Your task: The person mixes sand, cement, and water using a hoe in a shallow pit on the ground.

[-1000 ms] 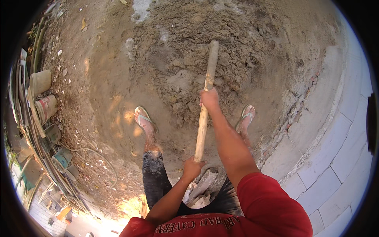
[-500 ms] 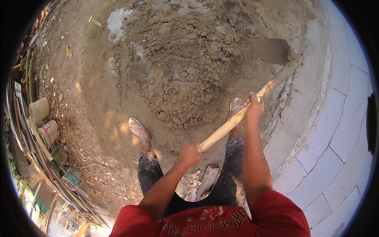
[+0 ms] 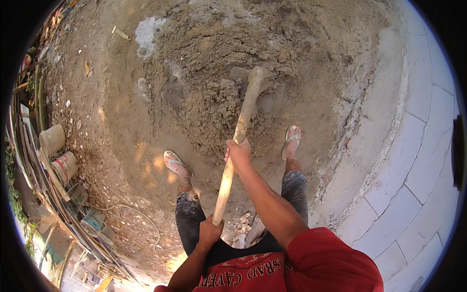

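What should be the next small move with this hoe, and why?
Probably a short backward pull of the hoe: its blade seems partly sunk in the brown mix, more mix lies on its near side, and the right hand and left hand both grip the handle.

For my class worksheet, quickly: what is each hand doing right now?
Left hand: closed, holding the wooden handle near its lower end.
Right hand: closed around the same handle, farther up.
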A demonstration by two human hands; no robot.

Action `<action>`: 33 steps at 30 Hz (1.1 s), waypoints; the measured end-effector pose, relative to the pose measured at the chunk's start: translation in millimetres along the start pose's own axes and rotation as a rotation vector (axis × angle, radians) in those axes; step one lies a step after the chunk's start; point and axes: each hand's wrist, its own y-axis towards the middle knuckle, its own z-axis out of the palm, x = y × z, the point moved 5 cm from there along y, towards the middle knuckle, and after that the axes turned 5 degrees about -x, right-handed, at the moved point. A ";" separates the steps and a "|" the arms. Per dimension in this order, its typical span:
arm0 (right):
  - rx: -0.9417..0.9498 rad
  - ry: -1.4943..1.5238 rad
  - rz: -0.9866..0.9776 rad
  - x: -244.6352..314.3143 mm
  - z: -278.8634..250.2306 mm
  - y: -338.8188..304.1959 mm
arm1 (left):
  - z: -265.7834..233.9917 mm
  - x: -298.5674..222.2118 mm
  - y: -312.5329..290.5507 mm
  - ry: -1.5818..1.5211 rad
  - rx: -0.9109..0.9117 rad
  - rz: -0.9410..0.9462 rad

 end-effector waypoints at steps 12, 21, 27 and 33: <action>-0.057 -0.550 -0.416 137.8 42.8 145.1 | 75.5 -102.6 137.2 -0.429 0.160 -0.069; 0.039 -0.541 -0.275 5.1 22.7 -40.8 | 119.1 34.8 -15.6 -0.432 0.049 -0.167; 0.065 -0.589 -0.812 207.4 176.4 1.9 | -12.5 -120.2 173.4 -0.564 -0.118 0.030; -0.038 -0.987 -0.469 81.2 109.6 132.2 | 75.7 -100.1 115.8 -0.929 0.193 -0.292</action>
